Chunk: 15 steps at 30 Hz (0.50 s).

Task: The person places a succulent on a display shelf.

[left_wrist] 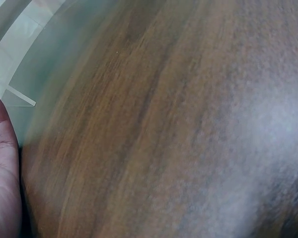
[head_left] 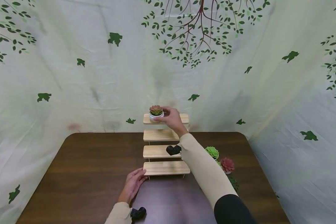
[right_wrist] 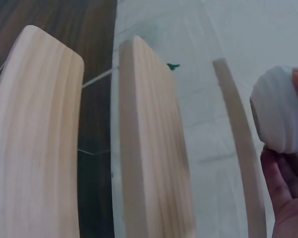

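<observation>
My right hand (head_left: 172, 119) pinches a small potted succulent (head_left: 156, 110) with reddish-green leaves in a white ribbed pot. The pot is upright and overlaps the left part of the top board in the head view. In the right wrist view, the white pot (right_wrist: 279, 110) is beyond the top board's edge, with fingers (right_wrist: 283, 181) against it. My left hand (head_left: 133, 183) touches the left end of the lowest board of a four-step wooden stand (head_left: 166, 168). Its fairly straight fingers also show at the left edge of the left wrist view.
Right of the stand, partly behind my right sleeve, are a light green succulent (head_left: 212, 152), a red one (head_left: 227, 164) and a dark green plant (head_left: 233, 183). The stand is on a dark brown table (head_left: 100, 161). A leaf-printed cloth (head_left: 81, 77) hangs behind.
</observation>
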Available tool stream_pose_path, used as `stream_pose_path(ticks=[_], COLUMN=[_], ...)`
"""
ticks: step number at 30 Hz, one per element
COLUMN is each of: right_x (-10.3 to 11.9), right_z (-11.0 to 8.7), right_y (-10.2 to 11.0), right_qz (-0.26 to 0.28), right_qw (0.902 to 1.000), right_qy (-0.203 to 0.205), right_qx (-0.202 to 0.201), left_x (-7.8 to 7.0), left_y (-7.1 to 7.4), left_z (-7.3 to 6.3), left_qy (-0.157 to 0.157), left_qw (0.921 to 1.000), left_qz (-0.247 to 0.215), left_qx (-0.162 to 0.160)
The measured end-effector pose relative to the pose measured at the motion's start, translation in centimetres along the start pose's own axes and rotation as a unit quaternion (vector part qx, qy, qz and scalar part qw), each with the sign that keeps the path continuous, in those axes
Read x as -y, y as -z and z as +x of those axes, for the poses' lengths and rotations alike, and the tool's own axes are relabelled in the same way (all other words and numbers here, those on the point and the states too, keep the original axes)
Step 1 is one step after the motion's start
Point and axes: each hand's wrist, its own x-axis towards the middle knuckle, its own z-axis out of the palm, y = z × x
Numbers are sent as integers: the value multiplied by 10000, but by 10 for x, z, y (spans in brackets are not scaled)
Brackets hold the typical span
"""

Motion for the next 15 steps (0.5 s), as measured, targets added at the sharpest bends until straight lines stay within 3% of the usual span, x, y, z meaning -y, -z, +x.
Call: stream_pose_path(ticks=[15], right_x=[6], right_z=[3], right_y=[-27], right_qz=[359], right_qw=[9993], right_qy=[-102], right_qx=[13], left_x=[0], left_y=[0], left_z=[1], left_qy=[22], left_qw=[10000], left_qz=[-58], left_qx=[-28])
